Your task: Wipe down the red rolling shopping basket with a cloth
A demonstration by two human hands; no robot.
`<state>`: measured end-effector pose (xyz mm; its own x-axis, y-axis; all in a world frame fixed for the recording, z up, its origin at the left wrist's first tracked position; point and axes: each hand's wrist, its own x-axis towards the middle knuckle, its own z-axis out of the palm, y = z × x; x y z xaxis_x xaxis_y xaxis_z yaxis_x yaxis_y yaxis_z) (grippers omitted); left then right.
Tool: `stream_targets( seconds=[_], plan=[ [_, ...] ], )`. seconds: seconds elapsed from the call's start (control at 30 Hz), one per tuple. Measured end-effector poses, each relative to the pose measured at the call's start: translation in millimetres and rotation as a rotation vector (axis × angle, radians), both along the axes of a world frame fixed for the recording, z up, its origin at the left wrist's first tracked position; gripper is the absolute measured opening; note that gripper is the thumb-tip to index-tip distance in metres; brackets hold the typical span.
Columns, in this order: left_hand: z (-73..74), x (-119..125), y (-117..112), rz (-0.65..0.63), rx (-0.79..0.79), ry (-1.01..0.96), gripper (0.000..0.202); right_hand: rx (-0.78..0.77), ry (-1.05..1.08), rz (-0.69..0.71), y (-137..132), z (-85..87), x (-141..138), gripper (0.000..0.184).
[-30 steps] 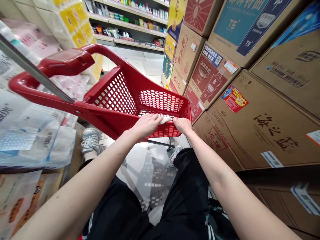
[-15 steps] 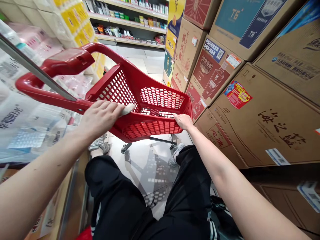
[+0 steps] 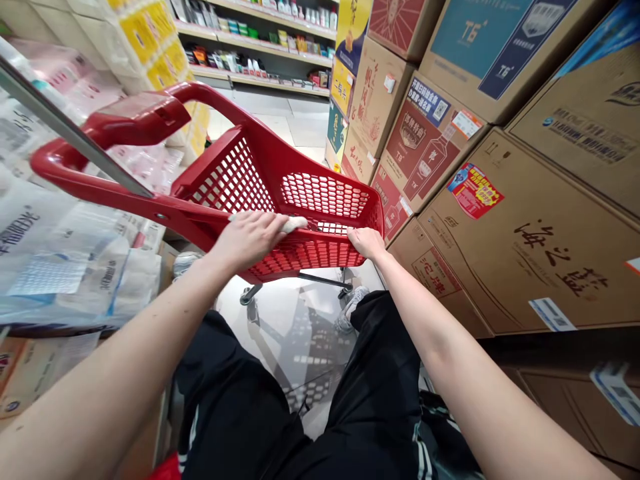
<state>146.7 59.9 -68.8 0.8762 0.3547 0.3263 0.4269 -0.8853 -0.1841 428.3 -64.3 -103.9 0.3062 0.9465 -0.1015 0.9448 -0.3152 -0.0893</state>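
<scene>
The left hand (image 3: 250, 239) lies palm-down on the near rim of a red perforated plastic shopping basket (image 3: 300, 200), its fingers curled over a small white cloth (image 3: 293, 225) that pokes out past the fingertips and presses against the rim. Just to that hand's right, on the same rim near the basket's corner, the right hand (image 3: 367, 243) closes its fingers over the edge (the thumb is hidden, so how tightly is unclear). The basket sits tilted ahead of both hands, its long red handle (image 3: 120, 127) rising up and to the left of the left hand. Beyond the right hand stand stacked brown cardboard boxes (image 3: 525, 233); left of the left hand lie white plastic-wrapped packs (image 3: 65, 267).
</scene>
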Motion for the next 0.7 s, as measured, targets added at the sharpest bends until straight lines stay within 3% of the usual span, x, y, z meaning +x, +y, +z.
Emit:
stream_targets(
  seconds=[0.13, 0.27, 0.4, 0.6, 0.7],
  plan=[
    [13.7, -38, 9, 0.115, 0.023, -0.046, 0.038, 0.01, 0.02, 0.008, 1, -0.1, -1, 0.068],
    [16.6, -46, 8, 0.187, 0.042, -0.068, 0.035, 0.021, 0.02, 0.002, 5, 0.0, -1, 0.065],
    [6.8, -25, 2, 0.212, 0.166, 0.028, 0.034, 0.016, -0.007, -0.008, 8, -0.3, -3, 0.063],
    [-17.1, 42, -21, -0.009, 0.025, -0.013, 0.032, -0.014, -0.026, -0.032, 6, 0.9, -8, 0.062],
    [-18.1, 45, -18, -0.085, -0.012, 0.009, 0.034, -0.011, -0.023, -0.018, 6, 1.3, -6, 0.061]
  ],
)
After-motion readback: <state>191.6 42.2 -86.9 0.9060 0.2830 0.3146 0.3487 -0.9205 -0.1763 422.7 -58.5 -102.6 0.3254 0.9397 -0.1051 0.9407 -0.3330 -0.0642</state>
